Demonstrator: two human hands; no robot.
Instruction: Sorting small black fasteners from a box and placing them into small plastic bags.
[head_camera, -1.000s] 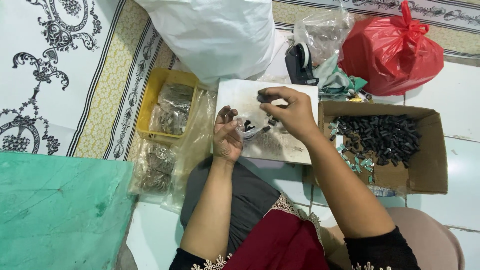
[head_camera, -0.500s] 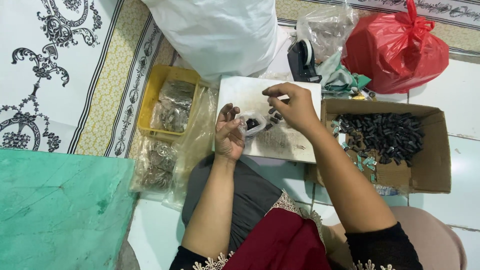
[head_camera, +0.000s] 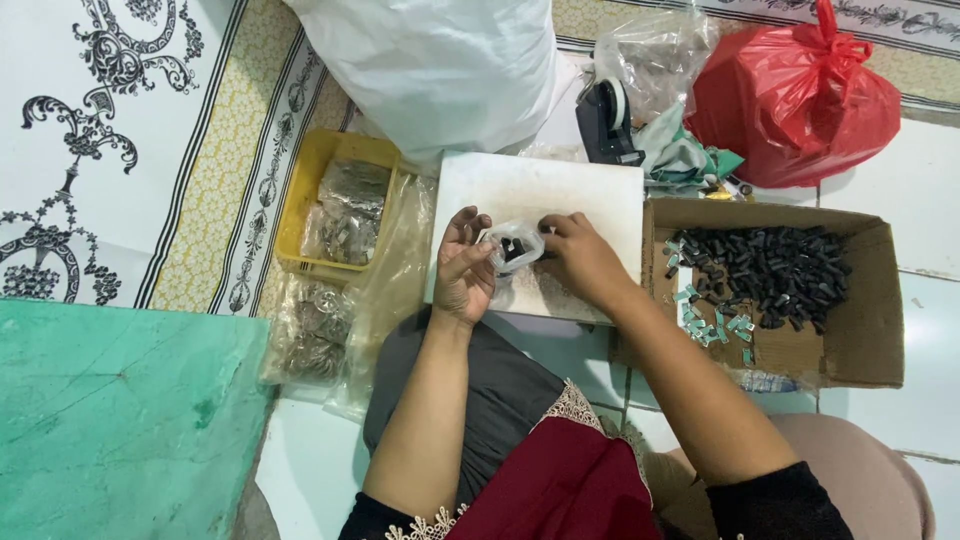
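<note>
Both hands (head_camera: 520, 265) pinch a small clear bag (head_camera: 510, 246).

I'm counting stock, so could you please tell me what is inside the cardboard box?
The cardboard box holds a heap of small black pieces and a few pale green bits on its left side. Whatever lies beneath the heap is covered.

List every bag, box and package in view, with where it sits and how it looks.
Small clear bag: held between left hand and right hand, dark pieces inside.
Cardboard box: right, open, brown, black pieces inside.
Red plastic bag: top right, knotted.
White sack: top centre, bulging.
Yellow tray: left of the white board, holding clear filled bags.
</note>
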